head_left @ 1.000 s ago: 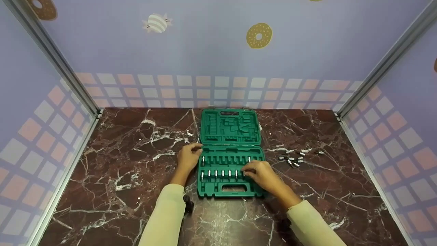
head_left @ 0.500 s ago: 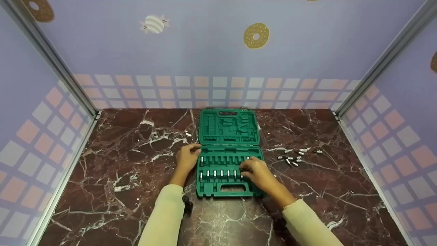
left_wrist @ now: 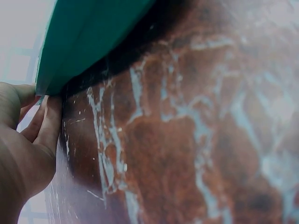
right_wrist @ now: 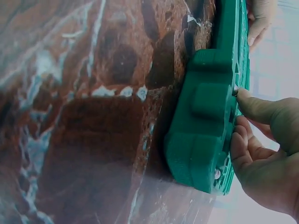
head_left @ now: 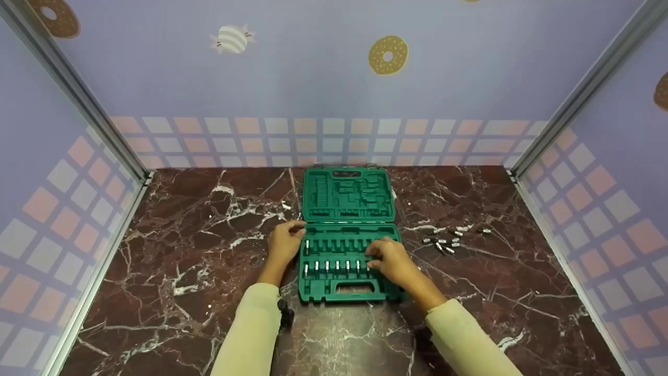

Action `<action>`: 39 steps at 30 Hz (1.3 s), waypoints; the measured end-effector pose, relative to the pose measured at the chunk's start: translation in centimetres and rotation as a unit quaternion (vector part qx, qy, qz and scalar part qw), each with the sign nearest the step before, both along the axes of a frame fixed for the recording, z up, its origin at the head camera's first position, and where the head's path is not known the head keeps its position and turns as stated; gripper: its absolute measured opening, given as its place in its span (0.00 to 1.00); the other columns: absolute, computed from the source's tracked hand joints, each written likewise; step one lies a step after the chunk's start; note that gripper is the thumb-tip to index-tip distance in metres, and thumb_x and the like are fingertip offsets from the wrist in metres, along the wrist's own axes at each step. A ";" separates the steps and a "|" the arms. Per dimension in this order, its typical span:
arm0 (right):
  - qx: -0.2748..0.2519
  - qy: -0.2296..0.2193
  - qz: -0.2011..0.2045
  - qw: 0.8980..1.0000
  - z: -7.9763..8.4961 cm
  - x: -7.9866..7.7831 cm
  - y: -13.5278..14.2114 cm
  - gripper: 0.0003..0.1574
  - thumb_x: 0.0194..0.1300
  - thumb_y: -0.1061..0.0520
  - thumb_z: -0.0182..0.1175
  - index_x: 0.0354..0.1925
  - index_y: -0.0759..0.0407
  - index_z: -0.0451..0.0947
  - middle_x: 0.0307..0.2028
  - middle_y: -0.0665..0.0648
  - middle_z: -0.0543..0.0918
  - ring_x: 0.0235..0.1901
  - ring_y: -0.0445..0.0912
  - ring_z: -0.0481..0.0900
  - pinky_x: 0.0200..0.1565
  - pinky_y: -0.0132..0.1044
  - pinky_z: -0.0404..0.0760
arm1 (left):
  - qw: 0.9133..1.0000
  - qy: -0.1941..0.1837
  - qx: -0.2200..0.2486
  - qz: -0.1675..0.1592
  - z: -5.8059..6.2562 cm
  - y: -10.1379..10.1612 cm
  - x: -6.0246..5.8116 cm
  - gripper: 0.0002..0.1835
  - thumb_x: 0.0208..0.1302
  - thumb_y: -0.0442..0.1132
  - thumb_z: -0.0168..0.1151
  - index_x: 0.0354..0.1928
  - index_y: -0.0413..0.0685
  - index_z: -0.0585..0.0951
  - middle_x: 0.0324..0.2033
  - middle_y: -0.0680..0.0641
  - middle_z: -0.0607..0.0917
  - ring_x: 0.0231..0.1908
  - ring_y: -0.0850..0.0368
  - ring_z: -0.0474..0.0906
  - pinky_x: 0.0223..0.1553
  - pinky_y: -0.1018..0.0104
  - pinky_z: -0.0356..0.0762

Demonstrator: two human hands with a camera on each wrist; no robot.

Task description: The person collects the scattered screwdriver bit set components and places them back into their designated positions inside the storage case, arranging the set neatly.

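A green plastic socket case [head_left: 349,301] lies open on the table, its moulded lid folded back towards the wall. Bit sockets [head_left: 337,266] with silver tops stand in the case's front row, and one more [head_left: 307,247] sits at the left of the back row. My left hand [head_left: 284,243] grips the case's left edge by the hinge, thumb and fingers at the rim in the left wrist view. Over the right of the front row, my right hand [head_left: 392,261] bends its fingers at a bit socket [right_wrist: 235,89], thumb tip against it; the hand partly hides that socket.
Several loose bit sockets [head_left: 441,244] lie scattered on the dark red marbled table [head_left: 501,303], right of the case. Patterned panels [head_left: 334,83] wall in the back and both sides.
The whole scene drifts slightly left in the head view. My right hand shifts a little over the case, now covering the socket at the back row's right. The left hand stays at the edge.
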State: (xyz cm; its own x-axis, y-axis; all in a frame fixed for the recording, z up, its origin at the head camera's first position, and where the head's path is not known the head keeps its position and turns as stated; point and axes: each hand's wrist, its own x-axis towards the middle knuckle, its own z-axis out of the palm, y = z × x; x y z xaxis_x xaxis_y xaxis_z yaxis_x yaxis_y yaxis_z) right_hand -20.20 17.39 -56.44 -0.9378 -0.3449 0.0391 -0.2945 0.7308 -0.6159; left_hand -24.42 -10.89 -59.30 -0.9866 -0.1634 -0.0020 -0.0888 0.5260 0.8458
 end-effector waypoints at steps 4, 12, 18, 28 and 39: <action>0.004 -0.003 -0.002 1.000 0.2 -0.1 -0.3 0.10 0.58 0.65 0.75 0.40 0.60 0.86 0.38 0.58 0.81 0.40 0.53 0.82 0.44 0.50 0.85 | 1.000 0.000 0.002 0.000 0.1 -0.1 -0.1 0.11 0.72 0.39 0.66 0.53 0.53 0.89 0.44 0.46 0.90 0.45 0.48 0.85 0.48 0.48 0.81; -0.008 -0.004 0.002 1.000 0.2 -0.3 -0.9 0.10 0.59 0.67 0.74 0.39 0.60 0.85 0.36 0.58 0.82 0.38 0.51 0.81 0.43 0.50 0.83 | 1.000 0.000 0.007 0.002 0.1 -0.5 0.0 0.11 0.72 0.38 0.66 0.53 0.52 0.89 0.45 0.46 0.90 0.47 0.47 0.86 0.49 0.48 0.82; -0.017 -0.006 0.000 1.000 0.2 -0.4 -0.7 0.09 0.59 0.67 0.74 0.38 0.59 0.85 0.35 0.57 0.83 0.37 0.49 0.82 0.42 0.49 0.83 | 1.000 -0.001 0.006 0.001 0.0 -0.5 0.0 0.11 0.72 0.39 0.66 0.53 0.52 0.89 0.45 0.46 0.90 0.47 0.48 0.86 0.50 0.48 0.82; -0.052 0.023 0.008 0.998 -0.7 0.1 0.5 0.10 0.61 0.62 0.74 0.41 0.56 0.87 0.38 0.54 0.81 0.39 0.48 0.83 0.42 0.45 0.85 | 1.000 0.004 0.001 -0.002 0.0 -0.3 0.0 0.11 0.72 0.39 0.66 0.53 0.52 0.89 0.45 0.47 0.90 0.47 0.47 0.86 0.50 0.47 0.81; -0.090 0.059 -0.013 0.994 -1.0 0.7 2.7 0.15 0.59 0.62 0.75 0.45 0.56 0.86 0.39 0.53 0.83 0.37 0.47 0.84 0.39 0.39 0.84 | 1.000 0.011 0.003 -0.003 -0.1 -0.1 0.0 0.11 0.71 0.38 0.66 0.52 0.52 0.89 0.43 0.47 0.91 0.45 0.47 0.86 0.50 0.46 0.81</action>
